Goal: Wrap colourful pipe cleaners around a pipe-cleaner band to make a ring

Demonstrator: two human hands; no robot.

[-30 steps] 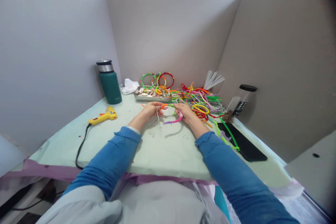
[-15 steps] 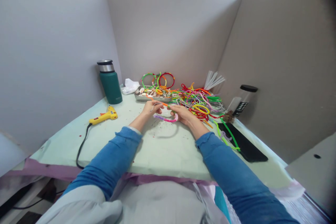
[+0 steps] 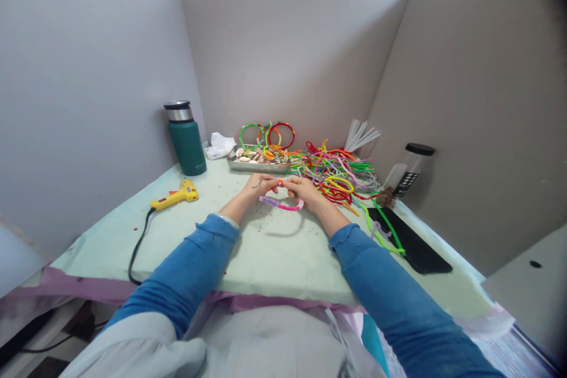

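Observation:
My left hand (image 3: pixel 260 188) and my right hand (image 3: pixel 305 190) meet above the middle of the table, their fingertips pinched close together. Between them is a bit of orange pipe cleaner (image 3: pixel 280 182), gripped from both sides. A curved pipe cleaner piece (image 3: pixel 283 207), banded purple, pink and pale pink, hangs below the fingers and runs up into my right hand. It seems joined to the orange part, though the fingers cover the joint. A thin greyish end sticks out over my left hand.
A metal tray of shells (image 3: pixel 259 166) and a heap of coloured pipe cleaners (image 3: pixel 336 168) lie behind my hands. Finished-looking rings (image 3: pixel 282 124) lean at the back. A yellow glue gun (image 3: pixel 177 195) and green bottle (image 3: pixel 186 144) stand left; a black phone-like slab (image 3: pixel 420 248) lies right.
Both hands have drawn closer together at the fingertips. The orange strand that stuck up above my left hand is now down between the fingers, and the curved piece has shifted slightly.

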